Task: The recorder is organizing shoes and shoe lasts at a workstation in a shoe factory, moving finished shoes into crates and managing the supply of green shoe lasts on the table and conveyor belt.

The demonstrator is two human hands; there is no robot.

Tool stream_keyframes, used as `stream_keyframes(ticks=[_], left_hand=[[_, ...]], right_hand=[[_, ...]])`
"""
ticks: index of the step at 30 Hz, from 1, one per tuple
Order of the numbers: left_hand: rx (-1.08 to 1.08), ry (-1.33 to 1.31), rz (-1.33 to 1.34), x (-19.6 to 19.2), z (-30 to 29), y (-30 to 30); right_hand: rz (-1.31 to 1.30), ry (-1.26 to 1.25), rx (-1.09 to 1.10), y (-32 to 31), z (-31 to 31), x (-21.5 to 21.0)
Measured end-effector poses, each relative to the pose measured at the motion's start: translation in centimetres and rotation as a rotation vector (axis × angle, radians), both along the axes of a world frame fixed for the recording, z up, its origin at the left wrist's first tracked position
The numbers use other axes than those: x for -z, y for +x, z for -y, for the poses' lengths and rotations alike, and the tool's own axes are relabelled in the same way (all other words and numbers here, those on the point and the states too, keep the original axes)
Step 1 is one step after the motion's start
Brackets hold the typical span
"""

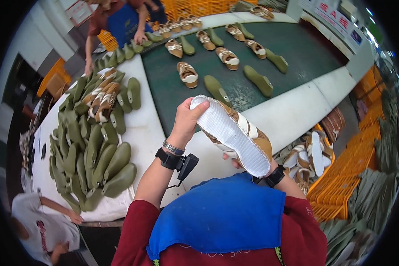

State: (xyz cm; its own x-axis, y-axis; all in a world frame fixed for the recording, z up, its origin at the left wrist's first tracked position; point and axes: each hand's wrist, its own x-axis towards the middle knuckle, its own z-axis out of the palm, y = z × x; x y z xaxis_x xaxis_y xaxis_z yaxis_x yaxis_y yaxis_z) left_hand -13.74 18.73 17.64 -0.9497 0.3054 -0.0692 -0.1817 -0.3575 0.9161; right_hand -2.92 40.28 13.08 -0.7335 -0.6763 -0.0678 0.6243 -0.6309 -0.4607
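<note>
My left grip [186, 117] pinched the shoe [232, 131]; right grip [235, 162], I could not tell. Checking seemed underway; next turn needed care.

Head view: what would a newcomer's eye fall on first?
Probably the brown-and-white shoe, mid-picture, its white ribbed underside showing and the left hand gripping one end. Next, the heap of green foot-shaped forms on the white tabletop at left, then the dark green surface beyond, dotted with similar shoes.
</note>
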Motion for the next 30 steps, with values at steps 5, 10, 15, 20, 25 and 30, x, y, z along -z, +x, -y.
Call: stream_keyframes(ticks=[5, 10, 15, 20, 25, 30], left_hand=[[-0.120, 0.008, 0.002, 1.7, 2.6, 1.3], [-0.197, -0.225, -0.117, 0.9, 4.4, 4.4], [0.001, -0.598, -0.403, -2.2, 3.2, 8.2], [-0.064, -0.713, -0.306, 0.0, 4.6, 7.6], [-0.049, -0.632, -0.280, 0.6, 5.6, 7.4], [-0.027, -0.436, -0.182, 0.3, 5.8, 8.2]], right_hand=[[-0.633, 0.843, 0.317, 0.0, 1.9, -3.1], [-0.973, 1.235, 0.758, -3.7, 3.6, -4.0], [-1.284, 1.442, 0.932, -3.8, 6.0, -6.4], [-1.289, 1.372, 0.848, -4.5, 7.1, -7.2], [-1.301, 1.321, 0.840, -5.2, 8.2, -7.4], [-1.316, 1.303, 0.814, -4.9, 8.8, -7.2]])
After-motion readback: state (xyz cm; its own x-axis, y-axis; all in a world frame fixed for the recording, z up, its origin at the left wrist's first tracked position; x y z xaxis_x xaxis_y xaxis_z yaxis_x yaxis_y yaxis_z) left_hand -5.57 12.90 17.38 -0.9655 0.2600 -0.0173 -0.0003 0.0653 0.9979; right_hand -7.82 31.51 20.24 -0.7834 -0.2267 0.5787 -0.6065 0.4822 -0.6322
